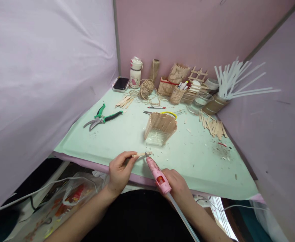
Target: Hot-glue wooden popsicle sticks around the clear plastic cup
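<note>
Between the thumb and fingers of my left hand (120,170) is a wooden craft stick (140,155), held level over the table's front part. My right hand (178,185) is wrapped round a pink hot glue gun (159,175). Its nozzle meets the stick near the far end. A long translucent glue stick (181,215) runs out of the gun's back. Just beyond the stick stands a small box of craft sticks (160,124) with a clear plastic base, its open side facing me.
Green-handled pruning shears (100,118) lie left, yellow-handled scissors (171,113) behind the box. Loose craft sticks (215,127) lie right. At the back are a twine ball (146,88), a bottle (135,74), a phone (121,83), a glass (199,103) and a holder of glue sticks (214,105).
</note>
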Motion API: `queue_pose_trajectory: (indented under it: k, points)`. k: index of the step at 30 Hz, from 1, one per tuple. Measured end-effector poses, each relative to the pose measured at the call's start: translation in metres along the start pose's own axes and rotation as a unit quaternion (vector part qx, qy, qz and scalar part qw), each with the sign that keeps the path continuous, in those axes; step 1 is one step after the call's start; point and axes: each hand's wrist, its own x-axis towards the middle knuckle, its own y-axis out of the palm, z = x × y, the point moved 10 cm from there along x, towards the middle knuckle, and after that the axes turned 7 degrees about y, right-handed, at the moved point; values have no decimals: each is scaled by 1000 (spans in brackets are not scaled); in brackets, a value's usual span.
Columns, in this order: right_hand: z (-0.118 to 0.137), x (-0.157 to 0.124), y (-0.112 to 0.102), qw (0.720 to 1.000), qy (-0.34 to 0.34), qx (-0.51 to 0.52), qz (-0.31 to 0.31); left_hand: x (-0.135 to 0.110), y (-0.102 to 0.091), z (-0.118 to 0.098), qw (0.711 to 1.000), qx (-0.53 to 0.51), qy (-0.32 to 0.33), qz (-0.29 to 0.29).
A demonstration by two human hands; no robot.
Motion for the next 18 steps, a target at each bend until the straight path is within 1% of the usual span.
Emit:
queue_pose_trajectory:
  k: [6,12,18]
  points:
    - [-2,1,2,1000,5,5,9,-1,1,1,1000,1,2,-1]
    - [3,1,0,1000,-16,5,17,0,2,0,1000,-11,3,-1]
    - [2,2,1,1000,-14,9,16,-1,1,1,1000,-18,-3,-5]
